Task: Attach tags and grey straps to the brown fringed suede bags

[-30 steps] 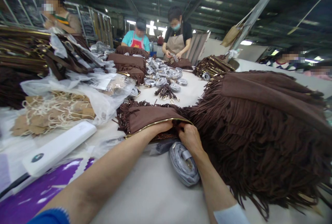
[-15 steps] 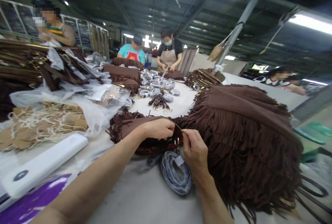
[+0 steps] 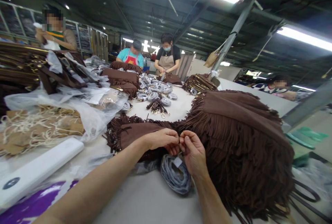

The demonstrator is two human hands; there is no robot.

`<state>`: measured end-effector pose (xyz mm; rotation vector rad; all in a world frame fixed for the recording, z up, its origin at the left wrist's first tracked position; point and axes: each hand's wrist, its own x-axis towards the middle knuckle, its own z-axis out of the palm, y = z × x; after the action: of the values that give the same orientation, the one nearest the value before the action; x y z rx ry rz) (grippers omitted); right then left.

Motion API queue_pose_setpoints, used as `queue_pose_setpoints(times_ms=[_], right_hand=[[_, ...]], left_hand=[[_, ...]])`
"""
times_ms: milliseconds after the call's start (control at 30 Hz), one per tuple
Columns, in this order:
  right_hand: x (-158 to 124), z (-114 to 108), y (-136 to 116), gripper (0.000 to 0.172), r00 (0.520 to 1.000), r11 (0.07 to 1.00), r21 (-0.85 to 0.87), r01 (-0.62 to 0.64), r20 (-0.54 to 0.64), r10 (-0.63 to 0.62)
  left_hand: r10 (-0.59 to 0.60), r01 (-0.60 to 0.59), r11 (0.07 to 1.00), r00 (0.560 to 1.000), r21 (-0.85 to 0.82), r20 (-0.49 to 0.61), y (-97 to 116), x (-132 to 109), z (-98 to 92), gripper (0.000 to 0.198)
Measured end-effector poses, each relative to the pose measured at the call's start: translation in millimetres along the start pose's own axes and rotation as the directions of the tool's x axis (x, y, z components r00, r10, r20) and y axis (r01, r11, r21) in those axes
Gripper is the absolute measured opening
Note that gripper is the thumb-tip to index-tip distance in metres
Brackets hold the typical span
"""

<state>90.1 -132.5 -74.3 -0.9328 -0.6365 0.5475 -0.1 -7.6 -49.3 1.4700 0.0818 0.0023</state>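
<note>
A brown fringed bag lies on the table, partly behind my hands. My left hand is closed at the bag's right end, its fingertips pinched together. Touching or nearly touching it, my right hand is closed too, thumb against fingers. Whatever small part sits between the fingertips is too small to make out. Just below the hands rests a wrapped grey strap coil with a white label. A large stack of brown fringed bags stands right of my right hand.
Paper tags with white strings, a white device and a purple packet lie at left. Wrapped coils and brown straps with clasps lie beyond the bag. Several people work farther back. A green container is at right.
My hands have come together at the bag's right end; earlier they were apart, holding its opening edge. The bag's opening and the metal rings no longer show. The view has shifted slightly.
</note>
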Motion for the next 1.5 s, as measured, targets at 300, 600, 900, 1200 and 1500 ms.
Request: queue_pose_setpoints(times_ms=[300,600,900,1200,1500], right_hand=[[2.9,-6.8,-4.6,0.043,0.992,0.994,-0.019,-0.108,-0.068,0.106],[0.0,-3.2,3.3,0.027,0.998,0.992,-0.117,-0.052,-0.034,0.049],[-3.0,-3.2,6.6,0.034,0.996,0.989,-0.141,-0.037,0.07,0.047],[-3.2,-0.9,3.9,0.018,0.955,0.876,-0.386,0.288,0.179,-0.235],[-7.7,1.8,0.3,0.01,0.942,0.825,-0.464,0.322,0.243,-0.231]], left_hand=[[0.041,-0.055,0.995,0.986,-0.083,-0.161,1.7,-2.9,-17.4,0.015],[0.016,-0.02,0.999,0.993,-0.035,-0.12,-2.8,0.2,-10.4,0.013],[-0.006,-0.008,0.996,0.989,-0.089,-0.151,-3.5,1.6,-8.5,0.018],[-0.002,-0.012,0.998,0.979,-0.067,-0.203,-3.3,3.2,-6.7,0.017],[-0.026,0.014,0.998,0.972,-0.055,-0.233,-5.2,6.1,-5.1,0.009]])
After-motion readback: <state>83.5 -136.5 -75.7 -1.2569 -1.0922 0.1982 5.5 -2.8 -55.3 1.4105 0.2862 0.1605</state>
